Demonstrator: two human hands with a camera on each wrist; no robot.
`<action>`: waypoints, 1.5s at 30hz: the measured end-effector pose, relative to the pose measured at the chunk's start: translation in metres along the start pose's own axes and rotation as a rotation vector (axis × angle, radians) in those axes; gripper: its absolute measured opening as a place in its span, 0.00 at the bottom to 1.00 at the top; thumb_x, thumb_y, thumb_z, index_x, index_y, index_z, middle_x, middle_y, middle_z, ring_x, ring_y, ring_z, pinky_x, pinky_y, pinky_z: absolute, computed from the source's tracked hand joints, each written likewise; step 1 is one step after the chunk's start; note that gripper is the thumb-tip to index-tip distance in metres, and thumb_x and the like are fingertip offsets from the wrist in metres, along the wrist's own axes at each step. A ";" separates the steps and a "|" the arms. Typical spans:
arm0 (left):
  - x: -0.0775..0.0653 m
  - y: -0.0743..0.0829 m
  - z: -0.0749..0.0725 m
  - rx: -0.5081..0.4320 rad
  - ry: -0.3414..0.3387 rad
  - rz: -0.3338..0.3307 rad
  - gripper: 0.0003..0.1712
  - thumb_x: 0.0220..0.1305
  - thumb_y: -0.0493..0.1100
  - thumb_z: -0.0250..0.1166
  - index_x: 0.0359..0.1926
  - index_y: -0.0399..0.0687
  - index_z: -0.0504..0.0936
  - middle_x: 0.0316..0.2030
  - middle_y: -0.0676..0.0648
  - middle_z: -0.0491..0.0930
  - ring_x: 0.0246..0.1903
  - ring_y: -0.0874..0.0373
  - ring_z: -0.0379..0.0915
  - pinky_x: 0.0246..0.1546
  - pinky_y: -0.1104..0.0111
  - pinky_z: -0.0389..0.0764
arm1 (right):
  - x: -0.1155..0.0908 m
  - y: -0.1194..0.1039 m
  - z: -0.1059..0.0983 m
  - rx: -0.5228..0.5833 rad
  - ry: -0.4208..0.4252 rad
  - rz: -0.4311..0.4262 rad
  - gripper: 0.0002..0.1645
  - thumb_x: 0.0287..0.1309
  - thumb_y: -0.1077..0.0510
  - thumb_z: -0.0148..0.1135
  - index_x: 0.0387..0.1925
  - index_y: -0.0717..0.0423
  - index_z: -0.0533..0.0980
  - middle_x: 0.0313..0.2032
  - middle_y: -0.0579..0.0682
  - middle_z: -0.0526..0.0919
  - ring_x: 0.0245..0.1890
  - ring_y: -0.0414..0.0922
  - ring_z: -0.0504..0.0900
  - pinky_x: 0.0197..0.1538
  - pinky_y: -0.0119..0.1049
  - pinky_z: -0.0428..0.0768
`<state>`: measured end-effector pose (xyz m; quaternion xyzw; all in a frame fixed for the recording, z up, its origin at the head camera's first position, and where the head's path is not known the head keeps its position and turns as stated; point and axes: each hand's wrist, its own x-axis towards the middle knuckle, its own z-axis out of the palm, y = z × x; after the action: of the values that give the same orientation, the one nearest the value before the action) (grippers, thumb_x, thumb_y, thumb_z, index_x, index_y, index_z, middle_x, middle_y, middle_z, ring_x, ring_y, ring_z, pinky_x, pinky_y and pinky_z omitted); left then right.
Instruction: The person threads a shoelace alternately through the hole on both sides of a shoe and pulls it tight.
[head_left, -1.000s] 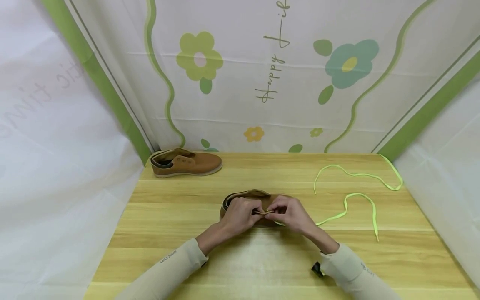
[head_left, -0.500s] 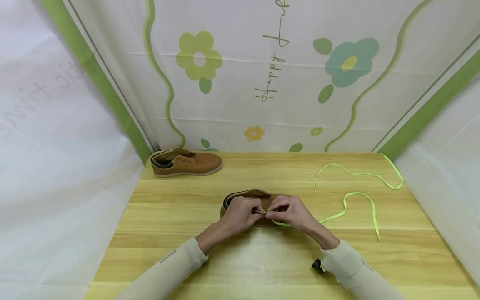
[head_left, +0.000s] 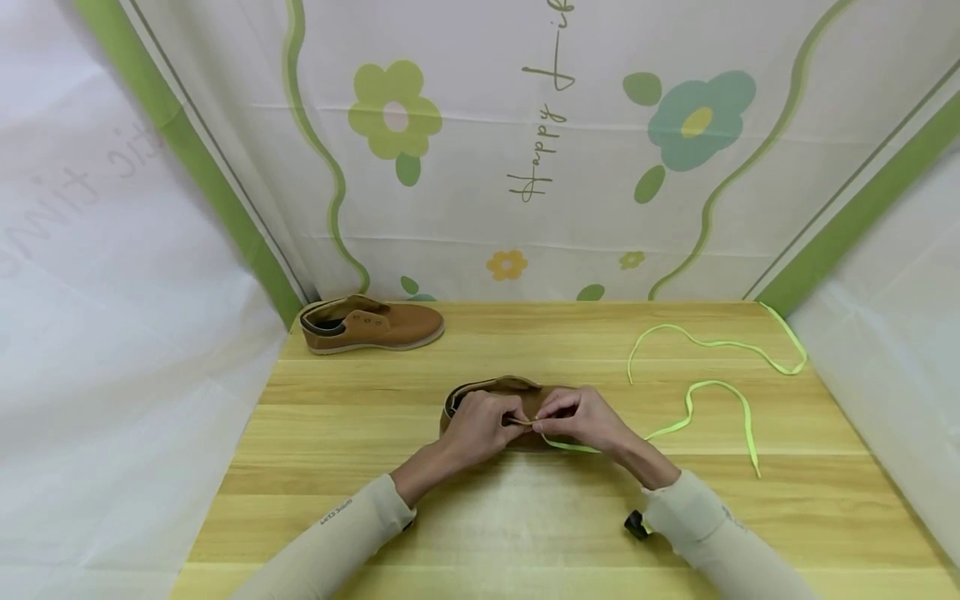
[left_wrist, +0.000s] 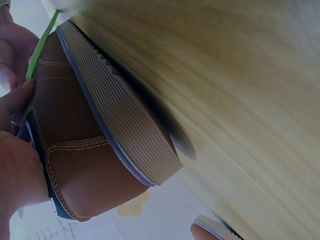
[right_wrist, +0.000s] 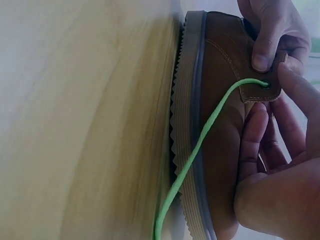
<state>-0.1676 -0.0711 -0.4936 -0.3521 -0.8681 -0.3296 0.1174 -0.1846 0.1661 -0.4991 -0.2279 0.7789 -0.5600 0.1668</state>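
A brown leather shoe (head_left: 552, 403) stands on the table under both hands, toe to the right. My left hand (head_left: 483, 425) pinches its near eyelet flap, thumb on the outer face in the right wrist view. My right hand (head_left: 581, 421) pinches the same flap by its edge, thumb on the rim and fingers behind it. A neon green shoelace (right_wrist: 207, 125) enters an eyelet close to the right thumb and trails down past the sole. Its tip behind the flap is hidden. The shoe's side and ribbed sole (left_wrist: 117, 105) fill much of the left wrist view.
A second brown shoe (head_left: 397, 327), without a lace, stands at the table's back left. Another green shoelace (head_left: 720, 343) lies at the back right. The first lace's loose end curves over the wooden table (head_left: 510, 533). Printed white cloth walls (head_left: 465, 183) border the table.
My right hand has shifted up slightly, and more of the lace shows below its fingers beside the shoe. The left hand keeps its grip on the flap.
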 end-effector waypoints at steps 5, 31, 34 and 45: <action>0.000 0.000 -0.001 -0.013 -0.011 -0.004 0.08 0.59 0.38 0.81 0.29 0.52 0.88 0.26 0.54 0.89 0.20 0.73 0.72 0.26 0.80 0.73 | 0.003 -0.001 -0.003 0.015 -0.036 0.010 0.03 0.63 0.59 0.76 0.37 0.54 0.92 0.40 0.52 0.90 0.41 0.47 0.86 0.44 0.36 0.84; 0.002 0.003 -0.004 -0.055 -0.034 -0.084 0.08 0.60 0.41 0.81 0.29 0.54 0.89 0.27 0.57 0.88 0.20 0.76 0.70 0.25 0.80 0.72 | 0.001 -0.004 -0.005 0.177 0.093 0.200 0.18 0.74 0.55 0.66 0.48 0.69 0.85 0.41 0.49 0.88 0.38 0.42 0.86 0.44 0.36 0.86; 0.002 0.003 -0.004 -0.045 -0.030 -0.089 0.09 0.59 0.41 0.82 0.29 0.54 0.88 0.26 0.58 0.88 0.20 0.75 0.69 0.25 0.79 0.72 | 0.000 -0.004 -0.006 0.232 0.128 0.176 0.18 0.76 0.57 0.64 0.50 0.72 0.83 0.42 0.50 0.88 0.39 0.40 0.87 0.44 0.35 0.87; 0.002 0.003 -0.003 -0.035 -0.037 -0.098 0.08 0.59 0.41 0.82 0.31 0.53 0.89 0.27 0.57 0.88 0.21 0.74 0.71 0.24 0.78 0.72 | -0.004 -0.001 -0.019 0.336 0.230 0.149 0.22 0.78 0.59 0.60 0.53 0.80 0.78 0.45 0.61 0.90 0.40 0.43 0.90 0.49 0.37 0.88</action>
<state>-0.1673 -0.0705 -0.4893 -0.3172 -0.8803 -0.3437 0.0788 -0.1909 0.1827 -0.4922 -0.0735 0.7031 -0.6904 0.1535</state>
